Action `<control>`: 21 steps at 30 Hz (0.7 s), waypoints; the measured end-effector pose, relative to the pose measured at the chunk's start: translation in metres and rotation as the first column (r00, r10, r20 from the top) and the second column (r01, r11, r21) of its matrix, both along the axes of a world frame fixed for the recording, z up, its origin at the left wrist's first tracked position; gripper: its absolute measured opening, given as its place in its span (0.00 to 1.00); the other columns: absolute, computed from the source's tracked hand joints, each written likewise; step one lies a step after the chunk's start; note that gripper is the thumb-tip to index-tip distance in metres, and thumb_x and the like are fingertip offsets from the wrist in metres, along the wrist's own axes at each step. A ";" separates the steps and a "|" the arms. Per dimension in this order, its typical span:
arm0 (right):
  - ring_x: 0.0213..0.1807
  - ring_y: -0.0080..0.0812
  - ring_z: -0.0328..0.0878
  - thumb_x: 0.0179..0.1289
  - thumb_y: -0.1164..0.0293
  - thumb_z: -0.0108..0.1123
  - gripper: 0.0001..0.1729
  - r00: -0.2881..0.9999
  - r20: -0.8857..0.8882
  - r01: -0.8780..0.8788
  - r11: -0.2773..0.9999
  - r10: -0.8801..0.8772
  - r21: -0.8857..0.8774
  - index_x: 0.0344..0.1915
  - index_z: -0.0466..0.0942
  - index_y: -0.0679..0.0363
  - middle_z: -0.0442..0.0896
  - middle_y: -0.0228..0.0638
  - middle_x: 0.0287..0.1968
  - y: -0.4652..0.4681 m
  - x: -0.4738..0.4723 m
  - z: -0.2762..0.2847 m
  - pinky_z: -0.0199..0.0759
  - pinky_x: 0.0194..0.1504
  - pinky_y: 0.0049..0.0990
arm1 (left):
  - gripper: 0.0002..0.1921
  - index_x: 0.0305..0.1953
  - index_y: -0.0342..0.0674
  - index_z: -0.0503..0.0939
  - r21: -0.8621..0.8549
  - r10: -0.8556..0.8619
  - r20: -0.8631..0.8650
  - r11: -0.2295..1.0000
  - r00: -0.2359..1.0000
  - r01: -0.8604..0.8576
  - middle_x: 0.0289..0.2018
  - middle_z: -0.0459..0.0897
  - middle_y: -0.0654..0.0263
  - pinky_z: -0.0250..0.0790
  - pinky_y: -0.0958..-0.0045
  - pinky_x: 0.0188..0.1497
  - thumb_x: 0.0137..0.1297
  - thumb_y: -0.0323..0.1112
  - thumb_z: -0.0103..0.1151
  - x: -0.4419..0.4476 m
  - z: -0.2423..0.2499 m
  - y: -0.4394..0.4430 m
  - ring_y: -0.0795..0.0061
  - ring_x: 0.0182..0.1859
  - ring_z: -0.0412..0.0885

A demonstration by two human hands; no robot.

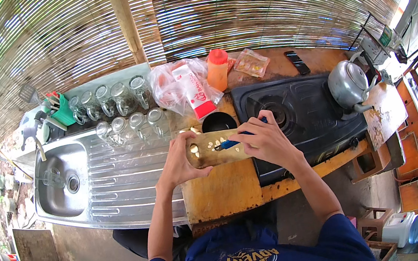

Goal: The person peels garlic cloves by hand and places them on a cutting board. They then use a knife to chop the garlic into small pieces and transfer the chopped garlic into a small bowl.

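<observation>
A small wooden cutting board (207,159) lies across the counter, bearing several small pale pieces (210,144) that look like cut garlic. My left hand (178,160) grips its left end, fingers along the far edge and thumb at the near edge. In my right hand (266,139) is a blue-handled utility knife (231,142), its tip pointing left over the pale pieces. A larger pale piece (194,148) sits near the board's left end. Just beyond the board stands a black bowl (218,121), partly hidden by it.
Left is a steel sink (91,183) with upturned glass mugs (120,97) behind its drainboard. Plastic bags (168,83), a red-capped orange bottle (218,71) and a phone (297,62) line the back. Right stands a black gas stove (300,131) with a metal kettle (347,80).
</observation>
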State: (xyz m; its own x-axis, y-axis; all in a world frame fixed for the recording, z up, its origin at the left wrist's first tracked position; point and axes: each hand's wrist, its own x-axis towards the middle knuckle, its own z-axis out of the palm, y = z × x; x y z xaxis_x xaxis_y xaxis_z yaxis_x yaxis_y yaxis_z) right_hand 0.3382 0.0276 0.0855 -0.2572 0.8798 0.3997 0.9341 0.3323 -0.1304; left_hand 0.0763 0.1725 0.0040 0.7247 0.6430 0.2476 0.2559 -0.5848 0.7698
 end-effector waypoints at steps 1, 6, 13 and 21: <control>0.49 0.26 0.79 0.60 0.75 0.71 0.21 1.000 0.016 -0.025 1.000 0.025 -0.013 0.54 0.88 0.46 0.84 0.22 0.46 0.005 0.005 -0.003 0.53 0.67 0.41 | 0.53 0.67 0.41 0.67 -0.005 -0.019 -0.009 1.000 1.000 0.019 0.61 0.77 0.56 0.64 0.54 0.74 0.38 0.47 0.87 0.003 -0.002 0.004 0.52 0.67 0.73; 0.48 0.25 0.78 0.60 0.74 0.71 0.22 0.998 0.006 -0.064 0.997 0.064 -0.035 0.54 0.89 0.42 0.82 0.22 0.42 0.031 0.015 -0.016 0.52 0.69 0.44 | 0.51 0.66 0.42 0.68 -0.097 -0.044 0.013 0.994 0.999 0.045 0.57 0.77 0.57 0.65 0.54 0.70 0.39 0.48 0.87 0.011 -0.008 0.016 0.52 0.62 0.74; 0.47 0.26 0.78 0.60 0.72 0.70 0.20 0.998 -0.004 -0.062 0.994 0.062 -0.094 0.52 0.91 0.42 0.81 0.24 0.39 0.066 0.035 -0.032 0.53 0.69 0.44 | 0.50 0.63 0.41 0.68 -0.115 -0.052 -0.065 0.992 0.996 0.044 0.59 0.77 0.58 0.67 0.55 0.70 0.39 0.47 0.87 0.012 -0.010 0.026 0.55 0.63 0.75; 0.44 0.31 0.79 0.59 0.69 0.68 0.17 0.999 -0.013 -0.038 0.992 0.036 -0.121 0.49 0.91 0.46 0.81 0.27 0.36 0.075 0.046 -0.012 0.57 0.66 0.42 | 0.49 0.62 0.40 0.69 -0.110 -0.076 -0.032 0.991 0.997 0.072 0.55 0.78 0.57 0.66 0.55 0.67 0.40 0.50 0.87 0.017 -0.012 0.032 0.53 0.58 0.74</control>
State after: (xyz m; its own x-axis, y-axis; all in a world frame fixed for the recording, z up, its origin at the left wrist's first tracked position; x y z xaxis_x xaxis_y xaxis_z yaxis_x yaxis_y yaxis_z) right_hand 0.3846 0.1030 0.0731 -0.2865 0.9121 0.2933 0.9198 0.3475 -0.1820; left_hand 0.0935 0.2049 -0.0083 0.7787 0.6088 0.1517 0.2438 -0.5164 0.8209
